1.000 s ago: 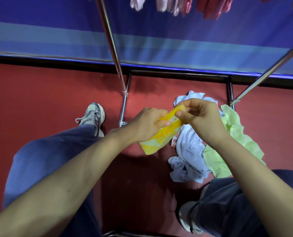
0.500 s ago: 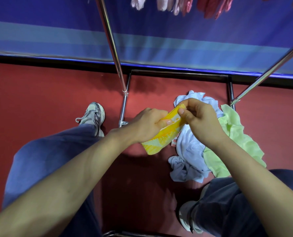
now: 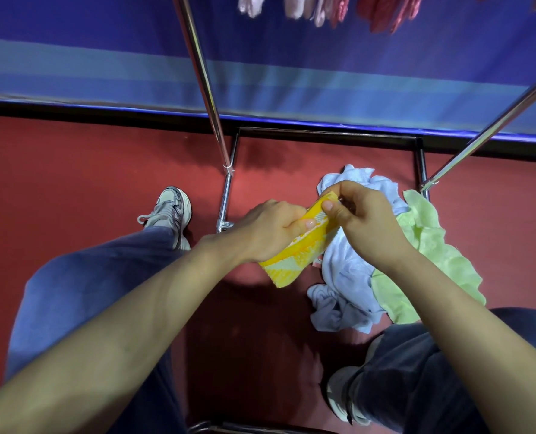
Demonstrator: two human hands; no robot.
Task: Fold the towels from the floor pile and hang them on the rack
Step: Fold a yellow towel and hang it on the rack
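I hold a folded yellow towel [image 3: 295, 255] with white stripes above the red floor. My left hand [image 3: 270, 230] grips its middle, thumb on top. My right hand [image 3: 363, 214] pinches the towel's upper end between thumb and fingers. Below and to the right lies the floor pile: a crumpled white towel [image 3: 345, 277] and a light green towel [image 3: 432, 255]. The metal rack [image 3: 204, 79] rises in front of me, with pink and red towels [image 3: 323, 7] hanging at the top edge of the view.
The rack's black base frame [image 3: 326, 133] and a second slanted chrome pole [image 3: 492, 126] surround the pile. A blue striped wall [image 3: 104, 57] stands behind. My two shoes [image 3: 169, 211] and blue trouser legs flank the pile on the red floor [image 3: 72, 183].
Both hands have stayed on the yellow towel. My right hand has shifted its pinch slightly along the upper end, and the towel has tilted a little.
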